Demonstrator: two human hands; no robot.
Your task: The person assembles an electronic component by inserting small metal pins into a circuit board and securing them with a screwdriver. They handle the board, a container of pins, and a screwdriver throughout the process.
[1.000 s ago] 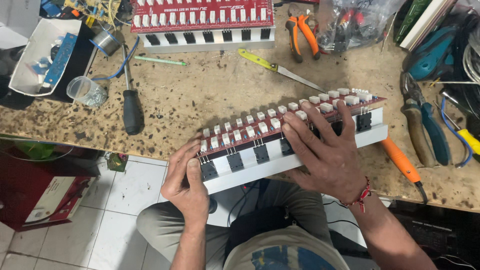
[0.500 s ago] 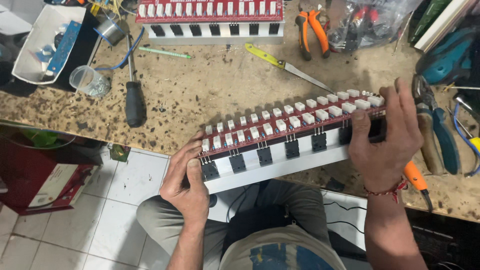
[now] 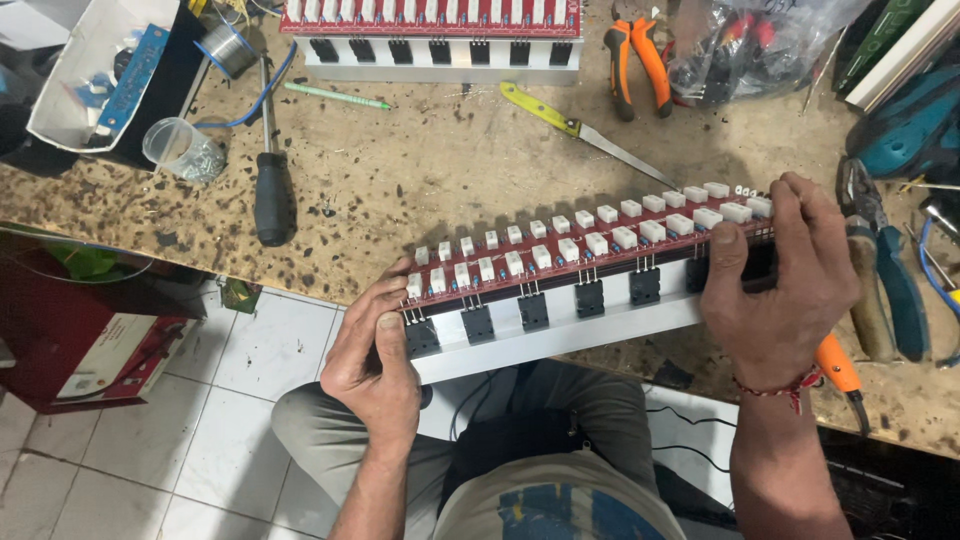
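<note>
The long red circuit board, mounted on a pale metal heatsink bar with a row of black transistors along its front face, lies tilted across the near edge of the speckled tabletop, its left end hanging out over the person's lap. The left hand clasps that left end, thumb on the front face and fingers curled behind, a firm narrow grip on the bar. The right hand has slid from the middle of the board, where it lay flat a second ago, out to the far right end, and now closes its grip around that end, with the thumb on the front face and the fingers over the white block resistors on top. So the board is now held at both ends rather than pressed down from above, and its whole row of parts is uncovered between the hands. A second board of the same kind rests at the far edge; a black-handled screwdriver and a yellow-handled blade lie well apart from the hands, and orange pliers sit beyond.
</note>
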